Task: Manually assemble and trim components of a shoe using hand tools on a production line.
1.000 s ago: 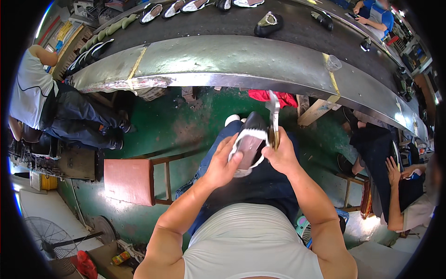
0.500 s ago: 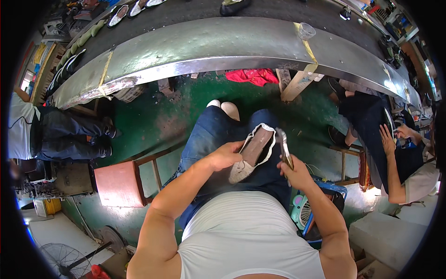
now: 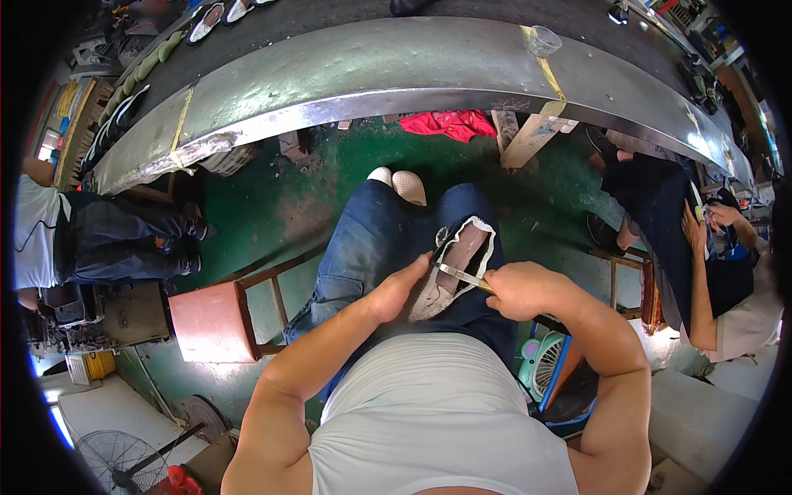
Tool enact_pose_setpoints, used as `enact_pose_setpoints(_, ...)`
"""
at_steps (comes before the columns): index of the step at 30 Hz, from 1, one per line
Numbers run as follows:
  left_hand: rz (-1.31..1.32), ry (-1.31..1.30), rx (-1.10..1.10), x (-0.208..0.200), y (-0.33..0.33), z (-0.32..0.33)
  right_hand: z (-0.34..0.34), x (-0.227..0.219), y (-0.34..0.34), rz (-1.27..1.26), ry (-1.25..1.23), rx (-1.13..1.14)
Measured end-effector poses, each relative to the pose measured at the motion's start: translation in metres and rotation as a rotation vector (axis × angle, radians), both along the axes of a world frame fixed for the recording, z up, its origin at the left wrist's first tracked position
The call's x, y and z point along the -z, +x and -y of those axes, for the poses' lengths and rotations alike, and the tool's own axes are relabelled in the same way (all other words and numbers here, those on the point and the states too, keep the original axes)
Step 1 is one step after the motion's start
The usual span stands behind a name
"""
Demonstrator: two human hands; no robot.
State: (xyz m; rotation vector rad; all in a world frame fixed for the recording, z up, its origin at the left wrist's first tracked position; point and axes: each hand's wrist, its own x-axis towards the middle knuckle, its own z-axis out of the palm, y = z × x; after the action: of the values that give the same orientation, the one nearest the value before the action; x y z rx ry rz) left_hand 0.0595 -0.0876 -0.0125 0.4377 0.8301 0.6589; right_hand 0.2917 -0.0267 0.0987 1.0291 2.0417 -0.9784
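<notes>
Right grip (image 3: 528,290) closed around a metal hand tool (image 3: 459,274) lying across the white-edged shoe (image 3: 470,247); left grip (image 3: 402,287) clasps its edge; a slip could jab that grip.

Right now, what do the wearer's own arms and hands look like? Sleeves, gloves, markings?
Left arm and right arm are bare, with no sleeves below the plain white sleeveless fabric top. Left hand and right hand are ungloved. I see no cables, wristbands or markings.
</notes>
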Motion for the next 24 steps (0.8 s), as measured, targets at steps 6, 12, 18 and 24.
enact_pose_setpoints(6,-0.762,0.142,-0.09,0.074,0.01,-0.005,0.042,0.07,0.002,-0.378,0.224,0.23)
enact_pose_setpoints(12,-1.121,0.406,0.074,0.043,0.007,-0.011,0.047,0.078,0.018,-0.488,0.047,0.386)
enact_pose_setpoints(18,-1.094,0.844,0.0,0.062,0.005,-0.005,0.046,0.071,0.025,-0.414,0.362,0.412)
enact_pose_setpoints(24,-1.118,1.275,0.344,0.041,0.002,-0.014,0.053,0.096,0.053,-0.345,0.187,0.472)
